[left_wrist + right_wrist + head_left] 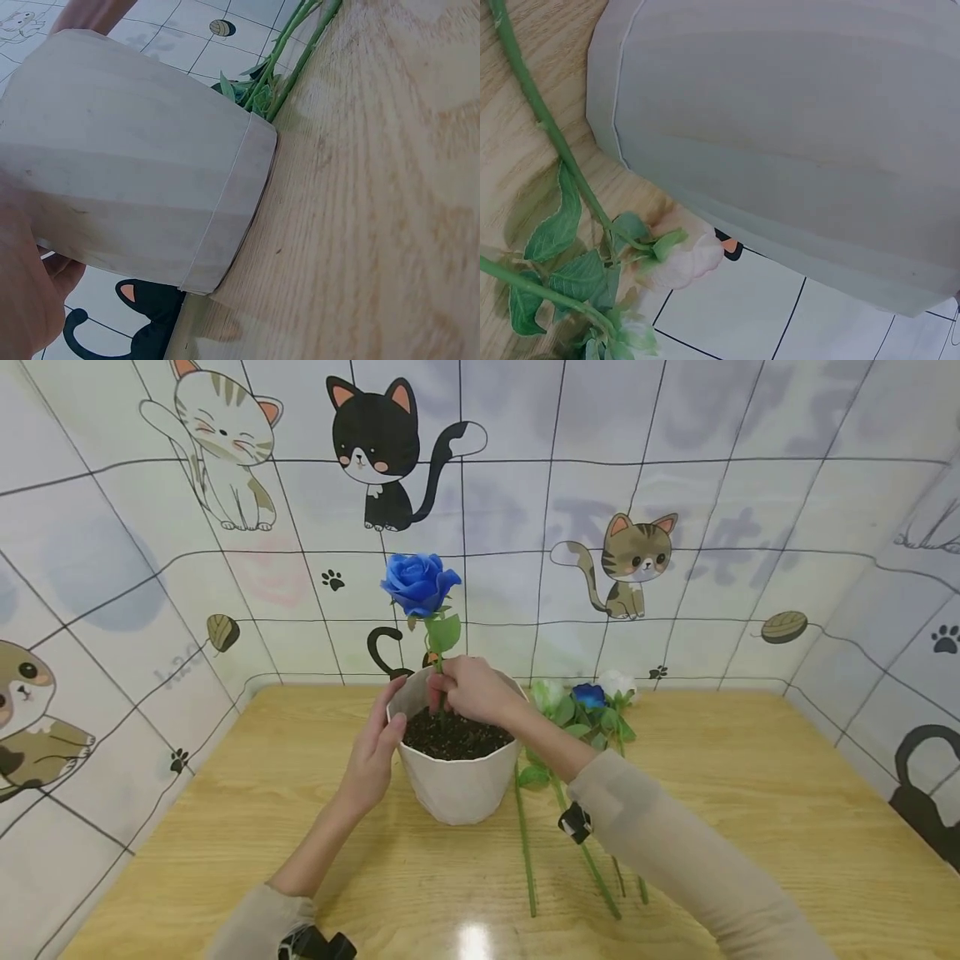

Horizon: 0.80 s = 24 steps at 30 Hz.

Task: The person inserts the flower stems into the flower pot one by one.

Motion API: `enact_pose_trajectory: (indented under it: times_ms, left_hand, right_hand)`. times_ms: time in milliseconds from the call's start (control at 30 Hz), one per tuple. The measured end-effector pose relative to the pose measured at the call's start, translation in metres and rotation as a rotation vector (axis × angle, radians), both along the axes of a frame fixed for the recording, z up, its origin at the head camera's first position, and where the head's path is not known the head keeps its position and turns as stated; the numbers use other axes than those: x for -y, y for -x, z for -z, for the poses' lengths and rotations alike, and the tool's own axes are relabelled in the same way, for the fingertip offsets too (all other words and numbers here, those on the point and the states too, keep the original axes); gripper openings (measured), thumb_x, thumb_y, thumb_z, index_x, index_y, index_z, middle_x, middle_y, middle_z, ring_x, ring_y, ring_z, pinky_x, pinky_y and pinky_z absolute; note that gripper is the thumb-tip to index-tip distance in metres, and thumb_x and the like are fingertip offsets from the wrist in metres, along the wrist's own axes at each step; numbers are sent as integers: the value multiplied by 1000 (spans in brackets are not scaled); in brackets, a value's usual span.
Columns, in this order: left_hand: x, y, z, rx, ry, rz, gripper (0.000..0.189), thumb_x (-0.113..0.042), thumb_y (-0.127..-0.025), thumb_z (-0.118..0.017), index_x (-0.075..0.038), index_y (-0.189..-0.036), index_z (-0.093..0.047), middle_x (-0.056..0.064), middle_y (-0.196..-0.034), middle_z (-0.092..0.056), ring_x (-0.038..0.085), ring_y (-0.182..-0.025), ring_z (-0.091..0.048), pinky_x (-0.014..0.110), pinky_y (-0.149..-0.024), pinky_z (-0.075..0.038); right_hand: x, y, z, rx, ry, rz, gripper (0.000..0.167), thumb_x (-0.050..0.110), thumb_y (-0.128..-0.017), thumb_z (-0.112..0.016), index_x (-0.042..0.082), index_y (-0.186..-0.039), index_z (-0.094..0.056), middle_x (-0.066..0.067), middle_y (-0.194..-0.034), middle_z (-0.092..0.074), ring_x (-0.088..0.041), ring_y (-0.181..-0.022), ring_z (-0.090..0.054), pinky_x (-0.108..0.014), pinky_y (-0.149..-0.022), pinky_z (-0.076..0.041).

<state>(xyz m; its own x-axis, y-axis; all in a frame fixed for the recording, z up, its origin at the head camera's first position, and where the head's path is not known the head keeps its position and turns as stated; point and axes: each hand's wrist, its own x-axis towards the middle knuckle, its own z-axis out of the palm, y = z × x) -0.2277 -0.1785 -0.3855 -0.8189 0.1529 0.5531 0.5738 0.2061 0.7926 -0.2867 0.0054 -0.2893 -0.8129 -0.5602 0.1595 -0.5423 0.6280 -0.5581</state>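
Observation:
A white faceted flower pot (459, 789) with dark soil (461, 742) in it stands on the wooden table. An artificial blue rose (420, 585) rises from the pot, its green stem reaching down to the soil. My right hand (476, 691) pinches that stem low down, over the pot's mouth. On the pot's left side my left hand (372, 756) holds the wall, thumb at the rim and fingers round the outside; the left wrist view shows this hand (34, 292) against the pot (142, 157). In the right wrist view the pot fills the upper right and the right hand is out of sight.
Right of the pot, several cut artificial flowers lie on the table (720, 793): a dark blue rose (588, 696), a white one (617, 685), a pale greenish one (547, 695). Their stems (527, 852) point toward the front edge. A cat-print cloth (510, 510) hangs behind.

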Motion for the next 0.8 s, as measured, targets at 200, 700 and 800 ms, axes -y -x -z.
enact_pose_trajectory:
  times_ms: [200, 700, 800]
  left_hand:
    - [-4, 1, 1, 1, 6, 3, 51, -23, -108, -36, -11, -157, -33, 10, -157, -38, 26, -142, -37, 52, -112, -31]
    - [-1, -1, -1, -7, 7, -10, 51, -20, -108, -34, -12, -158, -31, 11, -160, -33, 27, -146, -32, 56, -113, -28]
    - [-1, -1, -1, -2, 9, -14, 50, -22, -108, -34, -14, -158, -32, 9, -160, -34, 26, -145, -33, 55, -113, -29]
  right_hand:
    - [-3, 0, 5, -10, 68, -8, 31, 19, -106, -51, 10, -85, -73, -3, -79, -71, -12, -67, -55, -26, -65, -43]
    - [-2, 0, 3, 13, 197, 33, 26, 32, -97, -66, 9, -106, -72, -4, -104, -74, -18, -99, -69, -33, -84, -53]
    - [-2, 0, 2, 17, 197, 44, 28, 34, -97, -67, 9, -107, -72, -5, -105, -74, -19, -99, -69, -34, -85, -53]
